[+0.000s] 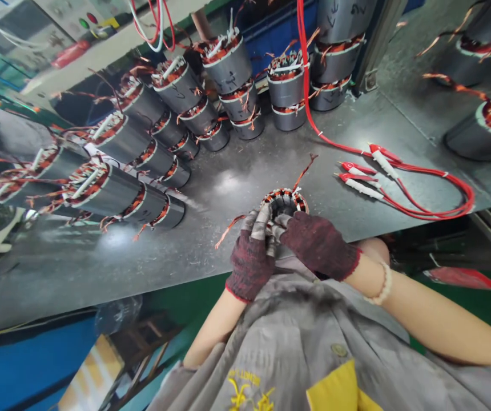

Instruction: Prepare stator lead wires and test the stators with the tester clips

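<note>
A motor stator point(300, 201) with copper windings stands on the metal bench near its front edge, its open end facing up. One twisted copper lead point(304, 171) sticks out from its far side, and another copper lead point(228, 230) splays to the left. My left hand point(252, 257), in a dark red glove with grey fingertips, curls its fingers on the near-left rim. From the right, my right hand point(320, 242), gloved alike, has its bent fingertips at the near rim, close to the left ones. The near side of the stator and whatever lies between the fingertips are hidden.
Stacked stators point(117, 191) line the left and back of the metal bench point(202, 200). Red cables point(438, 214) with red-and-white clips point(361, 185) lie on the right. More stators point(470, 134) stand far right. A control box point(83, 28) sits at back left.
</note>
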Demonstrator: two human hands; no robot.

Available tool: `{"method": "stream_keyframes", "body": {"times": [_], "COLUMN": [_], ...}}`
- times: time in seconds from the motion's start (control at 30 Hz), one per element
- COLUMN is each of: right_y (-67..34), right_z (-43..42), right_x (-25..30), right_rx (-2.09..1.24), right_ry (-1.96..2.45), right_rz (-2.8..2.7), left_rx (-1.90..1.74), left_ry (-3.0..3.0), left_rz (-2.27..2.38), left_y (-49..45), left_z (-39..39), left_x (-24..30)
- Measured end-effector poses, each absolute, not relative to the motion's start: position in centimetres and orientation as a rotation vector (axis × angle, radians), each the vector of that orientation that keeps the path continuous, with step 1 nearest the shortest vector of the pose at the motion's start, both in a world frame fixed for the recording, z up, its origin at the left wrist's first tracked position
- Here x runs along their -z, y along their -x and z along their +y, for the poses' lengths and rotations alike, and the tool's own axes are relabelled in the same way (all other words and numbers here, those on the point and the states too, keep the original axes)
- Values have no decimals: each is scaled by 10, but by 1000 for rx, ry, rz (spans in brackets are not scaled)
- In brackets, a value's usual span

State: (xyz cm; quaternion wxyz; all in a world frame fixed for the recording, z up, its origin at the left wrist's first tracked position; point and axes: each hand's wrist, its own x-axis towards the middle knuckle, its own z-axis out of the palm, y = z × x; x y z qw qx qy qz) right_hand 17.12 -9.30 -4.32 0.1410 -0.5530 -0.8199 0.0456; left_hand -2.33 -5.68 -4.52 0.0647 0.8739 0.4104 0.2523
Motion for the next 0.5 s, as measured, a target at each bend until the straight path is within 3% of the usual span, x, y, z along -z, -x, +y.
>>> {"method": "stream_keyframes", "body": {"times": [0.27,0.5], "right_y": [-199,-203], "right_z": [-96,-35], "right_x": [52,44], "right_rx": [-339,-304], "right_ry": [1581,1710], "right_rz": [-1850,-2016], "left_rx": [-517,-661], "left_ry": [-2699,-2664], "left_rz": [1097,1023], "left_y": [16,14], "left_z": [-49,-42], "left_x": [71,101]}}
